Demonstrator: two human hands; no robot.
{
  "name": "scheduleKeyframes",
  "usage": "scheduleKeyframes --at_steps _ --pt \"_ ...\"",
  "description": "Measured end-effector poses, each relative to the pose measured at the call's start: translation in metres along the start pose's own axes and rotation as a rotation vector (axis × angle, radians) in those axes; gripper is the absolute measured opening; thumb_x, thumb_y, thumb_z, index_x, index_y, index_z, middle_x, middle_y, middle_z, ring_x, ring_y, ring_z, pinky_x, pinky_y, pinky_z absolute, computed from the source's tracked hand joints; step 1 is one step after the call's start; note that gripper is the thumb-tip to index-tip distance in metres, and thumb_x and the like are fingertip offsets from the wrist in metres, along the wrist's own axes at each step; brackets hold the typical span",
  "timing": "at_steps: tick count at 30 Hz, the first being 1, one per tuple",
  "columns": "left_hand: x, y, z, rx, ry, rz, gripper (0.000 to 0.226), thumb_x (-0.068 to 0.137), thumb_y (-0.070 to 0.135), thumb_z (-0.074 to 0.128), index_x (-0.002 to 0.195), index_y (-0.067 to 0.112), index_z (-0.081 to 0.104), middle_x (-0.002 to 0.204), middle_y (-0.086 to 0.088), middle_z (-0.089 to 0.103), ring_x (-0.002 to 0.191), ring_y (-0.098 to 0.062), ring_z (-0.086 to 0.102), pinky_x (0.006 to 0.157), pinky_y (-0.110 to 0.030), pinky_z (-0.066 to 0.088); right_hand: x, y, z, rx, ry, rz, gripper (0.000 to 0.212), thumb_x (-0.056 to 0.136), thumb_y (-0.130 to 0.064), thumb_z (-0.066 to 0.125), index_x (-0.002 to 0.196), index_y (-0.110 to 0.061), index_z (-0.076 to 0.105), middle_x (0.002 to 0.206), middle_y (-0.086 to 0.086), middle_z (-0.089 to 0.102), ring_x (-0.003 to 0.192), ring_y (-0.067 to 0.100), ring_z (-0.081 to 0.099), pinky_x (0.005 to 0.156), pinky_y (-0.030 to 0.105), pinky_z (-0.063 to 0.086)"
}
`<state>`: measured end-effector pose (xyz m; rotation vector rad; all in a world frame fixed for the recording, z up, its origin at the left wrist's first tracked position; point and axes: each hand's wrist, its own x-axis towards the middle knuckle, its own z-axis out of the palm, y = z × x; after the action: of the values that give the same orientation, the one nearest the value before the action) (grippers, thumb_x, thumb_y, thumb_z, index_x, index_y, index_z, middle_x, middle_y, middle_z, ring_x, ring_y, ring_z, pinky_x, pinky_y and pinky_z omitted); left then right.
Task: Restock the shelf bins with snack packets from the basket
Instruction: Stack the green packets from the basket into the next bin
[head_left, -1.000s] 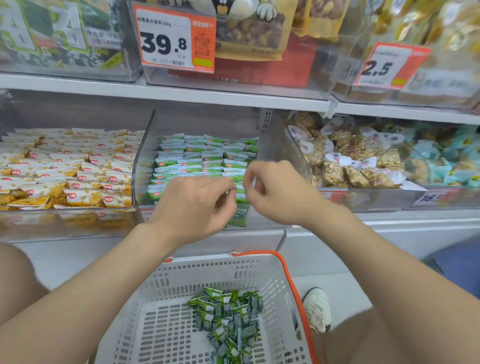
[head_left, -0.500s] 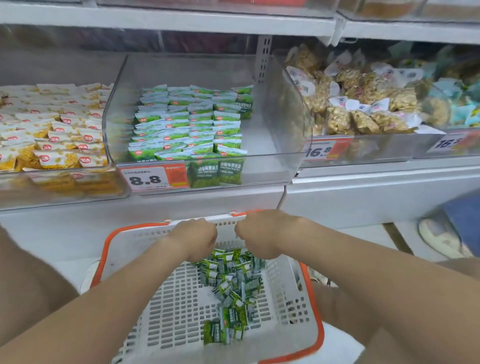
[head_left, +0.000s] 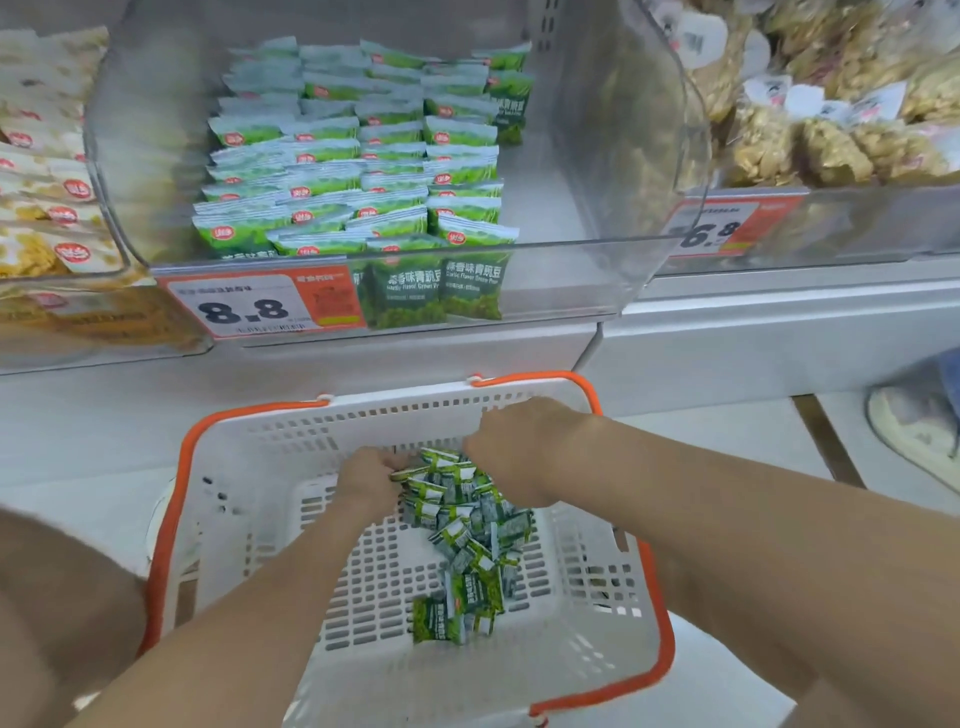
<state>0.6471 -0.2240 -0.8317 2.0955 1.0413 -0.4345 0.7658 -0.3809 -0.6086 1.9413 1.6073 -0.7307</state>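
A white basket with an orange rim stands on the floor below the shelf. A loose pile of green snack packets lies in it. My left hand is down at the pile's left edge, fingers curled on packets there. Over the far end of the pile, my right hand curls its fingers down into the packets; the fingertips are hidden. Above, the clear shelf bin holds neat rows of the same green packets, with bare room on its right side.
A price tag reading 8.8 is fixed to the bin's front. The left bin holds yellow-white packets, the right bin brown snack bags. Another person's shoe is on the floor at right.
Both hands dropped from the shelf bin into the basket and now reach the packet pile. My view tilted downward.
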Motion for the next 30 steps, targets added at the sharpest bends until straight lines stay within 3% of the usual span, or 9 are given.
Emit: scheduleKeyframes --at_steps 3,7,12,15,19,21,23,27,30 --pt "-0.002 -0.005 -0.003 -0.086 0.109 -0.026 0.013 0.082 0.004 0.081 0.093 0.011 0.082 0.098 -0.004 0.078 0.094 -0.021 0.071 0.093 -0.030 0.055 0.000 -0.001 -0.002 -0.003 -0.011 0.003 0.025 0.096 -0.003 0.051 0.117 -0.014 0.056 0.081 0.002 0.043 0.067 0.020 0.053 0.060 0.036 0.048" --pt "-0.020 0.005 -0.018 -0.061 0.113 0.026 0.012 0.084 0.015 0.081 0.075 0.019 0.074 0.077 0.001 0.072 0.077 -0.019 0.067 0.075 -0.029 0.054 -0.006 -0.004 -0.010 -0.002 0.013 0.000 0.021 0.097 -0.005 0.051 0.115 -0.014 0.056 0.079 0.002 0.039 0.065 0.018 0.048 0.060 0.036 0.048" --pt "-0.046 0.025 -0.040 -0.129 0.070 0.071 0.018 0.085 0.013 0.074 0.074 0.017 0.061 0.080 -0.002 0.068 0.080 -0.021 0.064 0.069 -0.033 0.049 -0.024 -0.005 -0.031 0.003 0.068 -0.004 0.023 0.100 -0.006 0.046 0.120 -0.013 0.054 0.087 0.004 0.046 0.063 0.016 0.041 0.059 0.034 0.044" --pt "-0.072 0.052 -0.064 -0.383 -0.078 0.039 0.016 0.090 0.007 0.067 0.081 0.009 0.055 0.079 -0.015 0.064 0.073 -0.031 0.064 0.071 -0.050 0.062 -0.042 -0.002 -0.049 0.070 0.173 0.007 0.032 0.099 -0.005 0.052 0.130 -0.014 0.054 0.117 0.010 0.057 0.079 0.025 0.048 0.055 0.032 0.036" --pt "-0.114 0.098 -0.094 -0.660 -0.195 0.041 0.009 0.096 0.003 0.056 0.088 0.004 0.054 0.069 -0.014 0.054 0.054 -0.026 0.061 0.058 -0.035 0.058 -0.062 -0.004 -0.056 0.166 0.364 -0.041 0.038 0.087 -0.012 0.074 0.116 -0.022 0.051 0.112 0.005 0.056 0.096 0.027 0.059 0.070 0.042 0.054" --pt "-0.135 0.116 -0.104 -0.827 -0.266 0.056 0.013 0.098 0.002 0.051 0.086 0.005 0.056 0.067 -0.009 0.045 0.048 -0.019 0.054 0.054 -0.031 0.055 -0.068 -0.006 -0.054 0.176 0.356 -0.048 0.060 0.071 -0.030 0.090 0.108 -0.024 0.043 0.108 0.001 0.051 0.093 0.023 0.055 0.073 0.044 0.053" --pt "-0.154 0.130 -0.114 -1.037 -0.321 0.036 0.018 0.100 0.002 0.048 0.090 0.006 0.063 0.075 -0.009 0.050 0.051 -0.018 0.062 0.054 -0.031 0.059 -0.074 -0.005 -0.054 0.216 0.371 -0.064 0.072 0.062 -0.037 0.095 0.102 -0.027 0.036 0.103 -0.003 0.048 0.088 0.020 0.050 0.073 0.042 0.051" --pt "-0.177 0.141 -0.136 -1.047 -0.366 0.060 0.027 0.104 0.014 0.044 0.109 -0.001 0.066 0.092 -0.017 0.075 0.068 -0.026 0.075 0.057 -0.031 0.062 -0.091 0.009 -0.068 0.392 0.619 -0.068 0.031 0.084 -0.030 0.080 0.103 -0.025 0.057 0.091 -0.010 0.061 0.085 0.012 0.050 0.074 0.030 0.043" --pt "-0.187 0.141 -0.157 -0.864 -0.377 0.305 0.039 0.104 0.006 0.034 0.128 0.004 0.064 0.122 -0.011 0.074 0.086 -0.038 0.076 0.066 -0.040 0.063 -0.105 0.022 -0.082 0.544 0.739 0.009 0.010 0.099 -0.021 0.062 0.109 -0.021 0.063 0.068 -0.007 0.071 0.071 0.010 0.065 0.068 0.010 0.035"
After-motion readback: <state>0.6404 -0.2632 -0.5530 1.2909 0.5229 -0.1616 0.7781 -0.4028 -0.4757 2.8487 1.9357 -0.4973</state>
